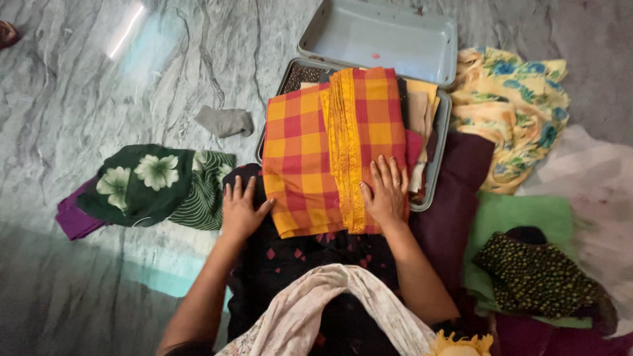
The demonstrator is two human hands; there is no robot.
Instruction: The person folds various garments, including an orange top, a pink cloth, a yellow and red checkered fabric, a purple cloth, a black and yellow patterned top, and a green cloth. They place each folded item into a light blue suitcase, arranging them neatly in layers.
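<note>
Here, folded orange-and-red checked cloth (323, 151) with yellow border, both hands' fingers (386, 178) spread flat.

The folded checked cloth (330, 148) hides most of the open suitcase's (435, 165) contents.

Soft cloth on polished stone

The orange-and-red checked woven cloth (323, 151) looks matt with a ribbed golden border; at its 12 o'clock the grey suitcase lid (382, 36) is smooth, dull plastic or metal; at 9 o'clock the grey veined marble floor (99, 79) shines glossy.
</note>
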